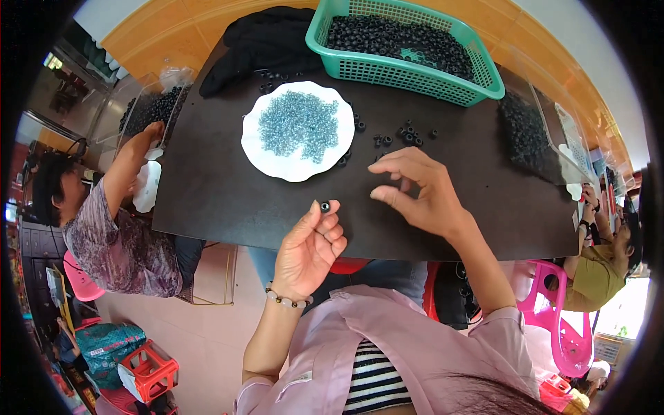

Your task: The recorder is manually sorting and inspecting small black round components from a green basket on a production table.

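Between the thumb and fingertip of my left hand is a small black ring-shaped bead, its hole facing up. My right hand hovers over the table to the right of it, thumb and fingers apart, with nothing visible between them. Several loose black beads lie just beyond that hand. A white scalloped plate sits ahead of my left hand, bearing a spread of tiny clear bluish pieces.
A green plastic basket of black beads stands at the far side of the dark table. Black cloth lies at far left. A clear bin of black pieces is at right. Co-workers sit on both sides, one reaching into another bin.
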The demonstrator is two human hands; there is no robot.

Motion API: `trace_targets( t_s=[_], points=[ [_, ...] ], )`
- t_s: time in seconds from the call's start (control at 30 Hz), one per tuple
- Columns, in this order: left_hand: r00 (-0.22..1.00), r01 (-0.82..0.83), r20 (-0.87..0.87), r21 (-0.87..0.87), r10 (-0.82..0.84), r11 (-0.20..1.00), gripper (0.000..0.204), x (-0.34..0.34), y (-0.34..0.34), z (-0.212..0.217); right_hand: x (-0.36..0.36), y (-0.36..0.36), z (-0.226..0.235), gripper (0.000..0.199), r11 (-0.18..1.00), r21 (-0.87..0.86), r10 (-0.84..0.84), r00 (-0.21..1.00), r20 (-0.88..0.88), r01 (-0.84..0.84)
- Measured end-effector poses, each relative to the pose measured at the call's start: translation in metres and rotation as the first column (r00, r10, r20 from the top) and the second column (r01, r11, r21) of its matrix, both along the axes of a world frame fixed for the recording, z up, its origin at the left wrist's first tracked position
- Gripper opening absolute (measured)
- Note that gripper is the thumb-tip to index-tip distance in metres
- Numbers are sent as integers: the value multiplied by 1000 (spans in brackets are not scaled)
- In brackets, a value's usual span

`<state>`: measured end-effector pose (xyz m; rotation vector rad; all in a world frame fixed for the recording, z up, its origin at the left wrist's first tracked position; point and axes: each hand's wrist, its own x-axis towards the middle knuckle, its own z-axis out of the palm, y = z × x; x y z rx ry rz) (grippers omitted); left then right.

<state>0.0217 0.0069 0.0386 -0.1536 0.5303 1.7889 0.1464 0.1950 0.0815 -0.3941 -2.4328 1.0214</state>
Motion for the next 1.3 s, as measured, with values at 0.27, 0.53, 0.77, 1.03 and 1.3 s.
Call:
trace_targets(
  t_s=[0.27,0.53,0.77,1.03,1.3],
  points=[
    [994,76,77,66,-81,995,31,22,-5,4,-10,-36,4,31,968,-81,229,967,-112,-239],
    [988,92,-124,-12,-93,996,34,31,-11,9,-1,-45,-1,28,950,-159,252,960,-124,-270],
    [989,110,-98,6,-109,994,32,32,-19,-1,2,-54,-8,20,934,-253,230,967,-114,-252],
    [996,76,42,59,-79,995,27,27,-22,-13,17,-35,14,19,923,-351,175,984,14,-160],
    [994,106,42,-46,-104,993,26,25,-21,-11,-4,-78,79,25,371,-477,437,603,-667,-797]
  ],
)
